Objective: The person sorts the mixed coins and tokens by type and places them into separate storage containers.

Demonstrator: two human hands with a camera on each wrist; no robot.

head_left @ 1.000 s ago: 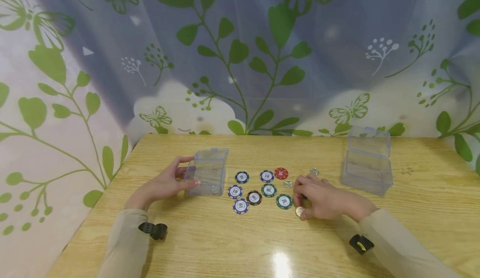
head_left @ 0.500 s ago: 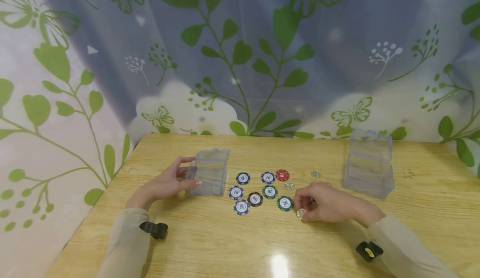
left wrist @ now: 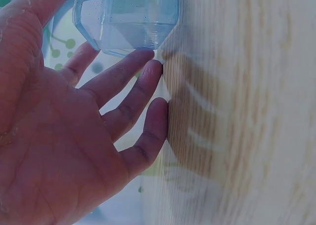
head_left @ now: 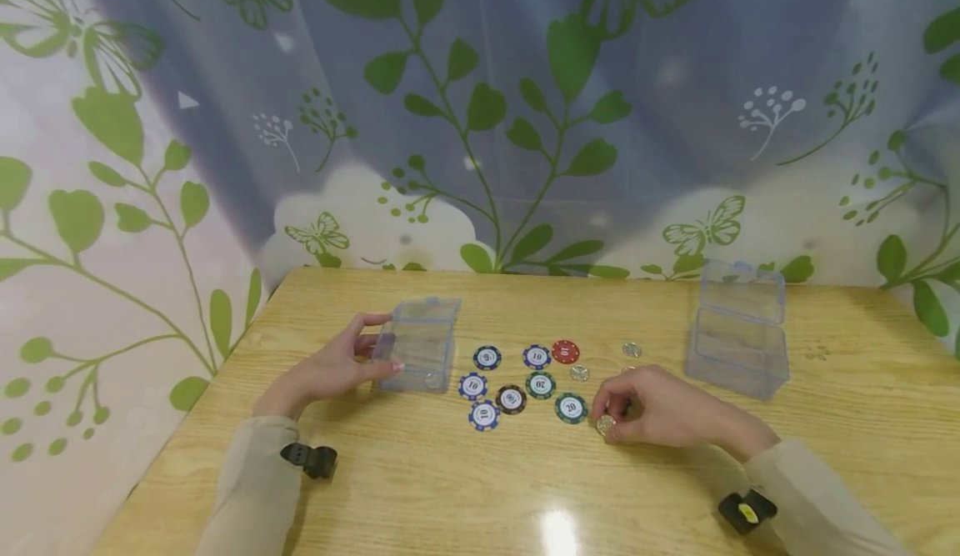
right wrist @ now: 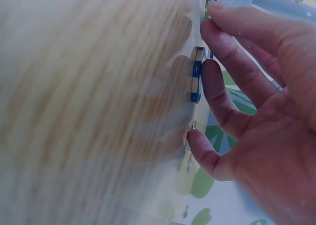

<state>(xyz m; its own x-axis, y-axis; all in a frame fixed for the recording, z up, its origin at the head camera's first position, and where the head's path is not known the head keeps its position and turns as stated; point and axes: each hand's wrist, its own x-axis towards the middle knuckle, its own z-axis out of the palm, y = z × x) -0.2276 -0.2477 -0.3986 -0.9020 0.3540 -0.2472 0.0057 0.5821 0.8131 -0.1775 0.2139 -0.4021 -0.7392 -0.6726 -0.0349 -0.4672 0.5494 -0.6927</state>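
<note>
The left hand (head_left: 337, 368) grips the open clear box (head_left: 416, 343) between fingers and thumb, probably to steady it, while the right hand (head_left: 663, 410) pinches a coin (head_left: 606, 425) beside a green chip (head_left: 572, 408) on the bench (head_left: 450, 489), fingertips suiting so flat a thing

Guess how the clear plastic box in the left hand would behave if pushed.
The clear plastic box is probably light, given its thin-looking walls. Its straight sides suggest sliding rather than rolling, and its open lid might swing.

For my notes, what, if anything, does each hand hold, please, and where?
Left hand: clear box, by its left side; right hand: coin, apparently by its rim.
</note>
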